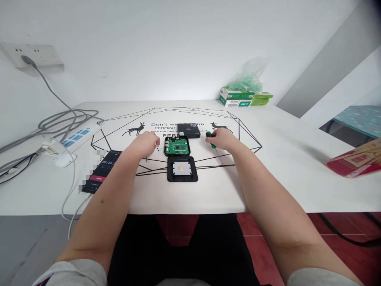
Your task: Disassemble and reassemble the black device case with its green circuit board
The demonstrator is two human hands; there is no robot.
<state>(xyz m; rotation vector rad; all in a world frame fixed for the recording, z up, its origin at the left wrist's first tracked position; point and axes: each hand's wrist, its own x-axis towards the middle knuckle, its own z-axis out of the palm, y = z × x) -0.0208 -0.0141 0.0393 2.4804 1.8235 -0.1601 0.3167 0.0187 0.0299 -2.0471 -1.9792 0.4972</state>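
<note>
In my right hand (222, 139) is a screwdriver (210, 140) with a green handle, its thin shaft slanting down toward the tabletop. My left hand (145, 143) is closed, fingertips together just above several tiny dark screws (158, 149); whatever it may pinch is too small to make out. Between my hands lies an opened black case with a green circuit board (177, 146) in it. Nearer to me, its black cover (182, 178) rests inside up, showing a pale metal plate (178, 169) with a yellowish pad. A black box (188, 130) sits behind the board.
A phone (99, 174) with a timer showing lies left of my left forearm. Beyond it are a white power strip (77, 139) and coiled grey cables (64, 119). Green-white boxes (238, 97) under a plastic bag stand at the back; a red package (355, 161) is far right.
</note>
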